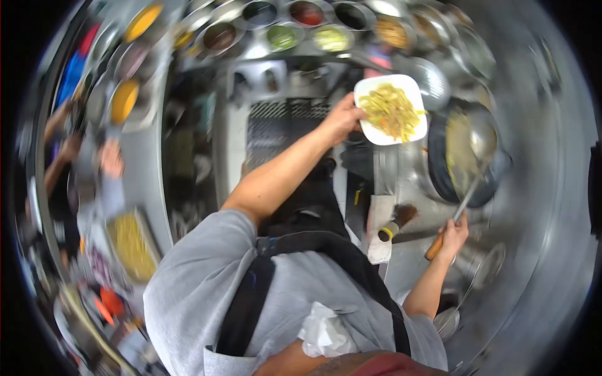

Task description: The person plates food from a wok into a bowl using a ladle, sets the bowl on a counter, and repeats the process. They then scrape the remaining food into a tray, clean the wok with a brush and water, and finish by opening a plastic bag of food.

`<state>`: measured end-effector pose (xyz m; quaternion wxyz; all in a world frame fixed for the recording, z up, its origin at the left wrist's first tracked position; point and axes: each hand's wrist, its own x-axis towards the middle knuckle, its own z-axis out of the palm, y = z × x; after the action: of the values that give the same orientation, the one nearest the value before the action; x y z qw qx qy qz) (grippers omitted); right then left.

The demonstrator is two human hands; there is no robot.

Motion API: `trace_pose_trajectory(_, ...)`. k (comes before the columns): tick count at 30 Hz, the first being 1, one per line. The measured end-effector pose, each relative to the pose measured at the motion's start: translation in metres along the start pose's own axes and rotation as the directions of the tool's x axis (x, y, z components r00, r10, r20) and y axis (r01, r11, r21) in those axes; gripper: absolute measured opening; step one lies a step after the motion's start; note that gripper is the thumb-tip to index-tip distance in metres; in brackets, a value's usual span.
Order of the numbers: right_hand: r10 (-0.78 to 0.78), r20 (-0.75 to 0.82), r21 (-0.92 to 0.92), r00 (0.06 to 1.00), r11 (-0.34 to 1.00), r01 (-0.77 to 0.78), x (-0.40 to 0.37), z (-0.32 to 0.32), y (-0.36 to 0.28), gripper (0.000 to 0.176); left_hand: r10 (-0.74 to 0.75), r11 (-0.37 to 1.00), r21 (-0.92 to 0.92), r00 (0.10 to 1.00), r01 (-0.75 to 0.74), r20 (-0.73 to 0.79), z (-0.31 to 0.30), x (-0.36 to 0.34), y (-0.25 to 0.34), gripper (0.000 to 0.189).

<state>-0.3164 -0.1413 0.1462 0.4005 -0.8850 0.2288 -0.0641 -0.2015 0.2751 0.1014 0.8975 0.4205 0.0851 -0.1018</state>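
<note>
I hold a white, rounded-square plate (378, 136) heaped with yellowish strips (392, 111); my wooden-handled metal ladle (471, 190) slants, its round bowl over the dark wok (439, 164).

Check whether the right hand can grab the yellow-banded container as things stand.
Probably not: the right hand is gripping the ladle, though the yellow-banded container looks close, the way to it fairly open.

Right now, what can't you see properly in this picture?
All in the head view:
- Some fingers of the left hand: hidden by the plate.
- What the food in the wok is: blurred, partly behind the ladle.
- What fills the dark pot up top: too blurry.
- Any writing on the little dark jar: too small and blurry.
</note>
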Motion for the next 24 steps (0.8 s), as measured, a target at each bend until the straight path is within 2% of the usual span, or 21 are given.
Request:
trace_pose_trajectory(1,0.008,0.013,-0.245,1.000,0.970,-0.004,0.011,0.002,0.000,0.058,0.026,1.000,-0.008,0.998,-0.026,-0.062,-0.020,-0.015,-0.010,0.050)
trace_pose_trajectory(2,-0.134,0.030,-0.595,0.990,0.794,0.126,0.031,0.002,0.022,0.058,0.047,0.999,-0.008,0.991,-0.048,-0.129,-0.042,-0.033,-0.021,0.050)
trace_pose_trajectory(3,-0.109,0.052,-0.700,0.993,0.705,0.114,0.015,0.011,-0.013,0.056,0.035,0.998,-0.036,0.981,-0.043,-0.189,-0.058,-0.058,-0.029,0.051)
trace_pose_trajectory(4,-0.231,0.141,-0.742,0.963,0.620,0.257,0.034,0.007,0.019,0.053,0.027,0.997,-0.060,0.971,-0.042,-0.239,-0.074,-0.080,-0.034,0.052)
trace_pose_trajectory(5,-0.210,0.142,-0.770,0.967,0.590,0.241,0.034,0.013,0.015,0.050,0.007,0.992,-0.116,0.955,-0.043,-0.297,-0.087,-0.102,-0.041,0.055)
trace_pose_trajectory(6,-0.379,0.149,-0.727,0.913,0.584,0.362,0.049,0.014,0.037,0.047,0.009,0.991,-0.119,0.936,-0.055,-0.352,-0.097,-0.125,-0.052,0.055)
trace_pose_trajectory(7,-0.243,0.175,-0.782,0.954,0.555,0.285,0.058,0.018,0.023,0.044,0.035,0.974,-0.189,0.903,-0.127,-0.429,-0.110,-0.145,-0.063,0.054)
trace_pose_trajectory(8,-0.557,0.018,-0.651,0.830,0.623,0.432,0.071,0.020,0.048,0.038,0.057,0.948,-0.245,0.868,-0.202,-0.493,-0.127,-0.161,-0.076,0.054)
trace_pose_trajectory(10,-0.649,-0.081,-0.362,0.756,0.726,0.584,0.050,0.049,-0.001,0.032,0.010,0.949,-0.239,0.775,-0.207,-0.632,-0.157,-0.195,-0.098,0.056)
trace_pose_trajectory(11,-0.642,-0.062,-0.358,0.764,0.729,0.584,0.034,0.068,-0.022,0.032,0.020,0.935,-0.245,0.727,-0.256,-0.686,-0.170,-0.210,-0.108,0.057)
trace_pose_trajectory(12,-0.546,0.040,-0.115,0.837,0.829,0.547,0.016,0.086,-0.042,0.032,0.008,0.929,-0.239,0.661,-0.282,-0.751,-0.187,-0.223,-0.119,0.059)
trace_pose_trajectory(13,-0.455,0.162,0.120,0.876,0.890,0.440,-0.001,0.101,-0.051,0.031,0.011,0.916,-0.230,0.594,-0.328,-0.804,-0.199,-0.234,-0.126,0.059)
trace_pose_trajectory(14,-0.481,0.307,0.185,0.821,0.877,0.444,-0.015,0.113,-0.053,0.035,0.015,0.901,-0.217,0.527,-0.376,-0.850,-0.213,-0.244,-0.131,0.060)
trace_pose_trajectory(16,-0.512,0.512,0.221,0.689,0.854,0.470,-0.035,0.139,-0.046,0.036,0.048,0.852,-0.200,0.452,-0.485,-0.891,-0.248,-0.260,-0.142,0.061)
trace_pose_trajectory(17,-0.469,0.580,0.215,0.666,0.877,0.430,-0.048,0.150,-0.047,0.035,0.078,0.858,-0.133,0.383,-0.495,-0.920,-0.263,-0.266,-0.145,0.062)
trace_pose_trajectory(18,-0.421,0.649,0.202,0.634,0.899,0.389,-0.061,0.159,-0.048,0.035,0.060,0.859,-0.133,0.354,-0.494,-0.933,-0.272,-0.274,-0.140,0.062)
trace_pose_trajectory(19,-0.418,0.656,0.205,0.628,0.900,0.385,-0.069,0.169,-0.048,0.035,0.066,0.834,-0.128,0.328,-0.537,-0.943,-0.292,-0.281,-0.145,0.062)
trace_pose_trajectory(21,-0.337,0.755,0.220,0.563,0.938,0.267,-0.088,0.189,-0.052,0.033,0.071,0.808,-0.118,0.294,-0.577,-0.953,-0.329,-0.291,-0.150,0.063)
trace_pose_trajectory(22,-0.336,0.757,0.220,0.561,0.939,0.265,-0.099,0.198,-0.059,0.033,0.070,0.791,-0.104,0.258,-0.603,-0.963,-0.346,-0.293,-0.151,0.062)
trace_pose_trajectory(23,-0.358,0.778,0.229,0.516,0.927,0.298,-0.109,0.207,-0.069,0.032,0.069,0.773,-0.091,0.226,-0.628,-0.972,-0.365,-0.293,-0.151,0.061)
trace_pose_trajectory(24,-0.377,0.795,0.236,0.475,0.914,0.331,-0.120,0.216,-0.085,0.032,0.066,0.774,-0.097,0.232,-0.626,-0.970,-0.382,-0.293,-0.150,0.061)
